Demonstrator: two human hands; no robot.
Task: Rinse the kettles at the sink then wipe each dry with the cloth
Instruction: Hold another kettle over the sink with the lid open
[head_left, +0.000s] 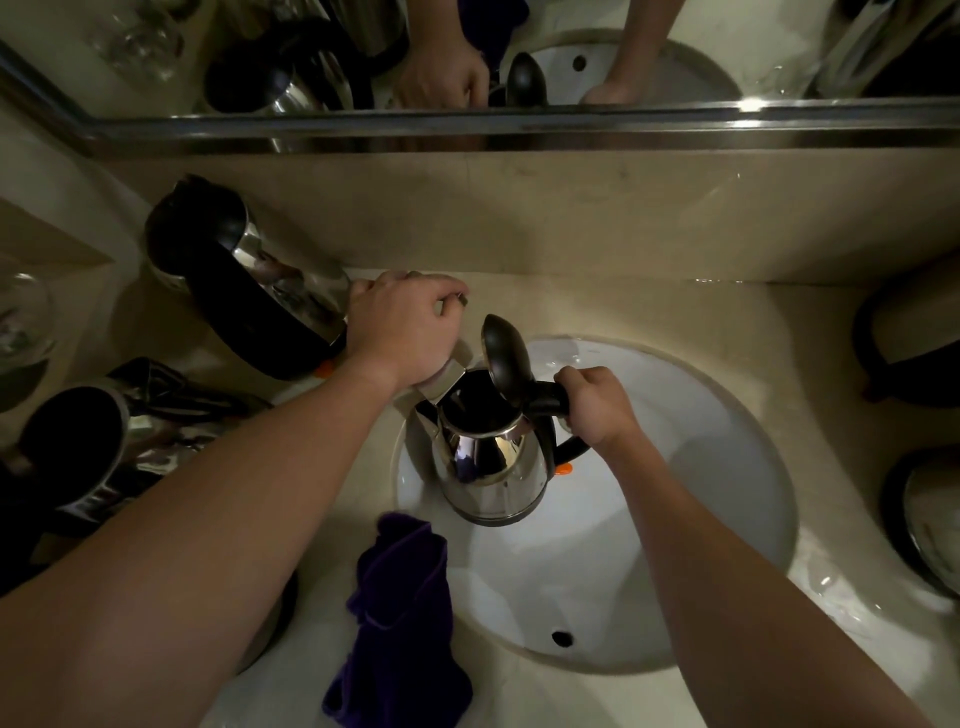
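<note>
Right hand (597, 402) grip around kettle handle (550, 400)

A pale beige stone counter (597, 306) runs below a mirror with a metal frame and carries a round white basin (727, 467) sunk into it, its rim level with the stone. On the left of the counter a steel kettle with a black handle (249, 291) stands near the back wall, and a second steel kettle (88, 452) stands closer to the front edge, its mouth open upward. A purple cloth (400, 623) lies crumpled on the counter at the basin's front-left rim. At the far left a clear glass (23, 327) stands. On the right side two dark-rimmed round objects (909, 353) rest on the counter, cut off by the frame edge.
</note>
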